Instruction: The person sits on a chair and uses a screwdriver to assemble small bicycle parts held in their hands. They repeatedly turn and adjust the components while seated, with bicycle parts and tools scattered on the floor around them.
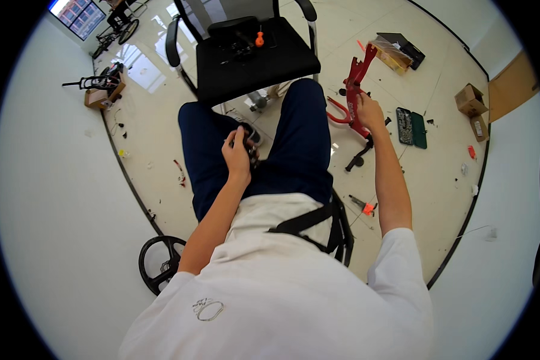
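Observation:
My left hand (237, 155) is closed round a small black part (254, 157) between my thighs; its kind is hard to make out. Out to the right, my right hand (371, 113) grips a red child-size bicycle frame (357, 73) that stands on the floor. A red fork (339, 111) sticks out from the frame's left side. Below it, a black bar with a grip (359, 157) reaches toward me. My right fingertips are partly hidden behind the hand.
Before me stands a black chair (264, 66) with an orange-handled screwdriver (259, 39) and dark parts on its seat. At right lie an open green case (419, 132) of small metal pieces and cardboard boxes (470, 101). A black wheel-shaped part (145, 264) leans at lower left.

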Tool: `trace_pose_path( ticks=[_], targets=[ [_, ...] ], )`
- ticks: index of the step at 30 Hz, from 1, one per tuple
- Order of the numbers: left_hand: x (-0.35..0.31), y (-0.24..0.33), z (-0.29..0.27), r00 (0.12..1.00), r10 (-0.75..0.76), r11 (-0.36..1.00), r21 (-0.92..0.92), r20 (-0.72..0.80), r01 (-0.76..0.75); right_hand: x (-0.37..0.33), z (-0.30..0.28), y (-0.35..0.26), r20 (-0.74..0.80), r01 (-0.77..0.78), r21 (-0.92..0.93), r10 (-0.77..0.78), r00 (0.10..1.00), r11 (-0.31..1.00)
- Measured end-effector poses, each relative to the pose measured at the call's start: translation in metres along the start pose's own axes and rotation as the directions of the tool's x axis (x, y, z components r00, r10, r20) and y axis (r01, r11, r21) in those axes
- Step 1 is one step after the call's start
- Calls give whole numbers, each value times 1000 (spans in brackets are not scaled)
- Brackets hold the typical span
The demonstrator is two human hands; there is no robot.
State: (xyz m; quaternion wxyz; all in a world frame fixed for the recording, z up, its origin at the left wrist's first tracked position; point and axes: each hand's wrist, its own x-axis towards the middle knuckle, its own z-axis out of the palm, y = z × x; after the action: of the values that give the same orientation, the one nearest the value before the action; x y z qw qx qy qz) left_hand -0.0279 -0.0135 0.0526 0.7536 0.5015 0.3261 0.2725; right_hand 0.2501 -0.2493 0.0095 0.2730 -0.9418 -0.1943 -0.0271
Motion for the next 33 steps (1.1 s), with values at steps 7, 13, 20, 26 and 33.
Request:
trace_pose_path(
  ticks=[7, 13, 20, 26, 33],
  targets=[
    [8, -17, 15, 986, -141, 990, -23, -84, 140, 55, -19, 17, 73, 31, -81, -25, 997, 996],
    [24, -17, 17, 952, -249, 969, -46, -178, 244, 66, -29, 31, 97, 32, 67, -38, 995, 997],
    [50, -21, 6, 927, -327, 944, -10, -183, 331, 65, -25, 22, 202, -73, 215, 29, 979, 974],
    [68, -21, 2, 901, -377, 926, -82, -213, 368, 55, -30, 26, 425, -479, 505, 276, 862, 718],
    [87, -17, 3, 898, -402, 915, -89, -179, 393, 74, -54, 25, 663, -679, 612, 204, 720, 406]
  ],
)
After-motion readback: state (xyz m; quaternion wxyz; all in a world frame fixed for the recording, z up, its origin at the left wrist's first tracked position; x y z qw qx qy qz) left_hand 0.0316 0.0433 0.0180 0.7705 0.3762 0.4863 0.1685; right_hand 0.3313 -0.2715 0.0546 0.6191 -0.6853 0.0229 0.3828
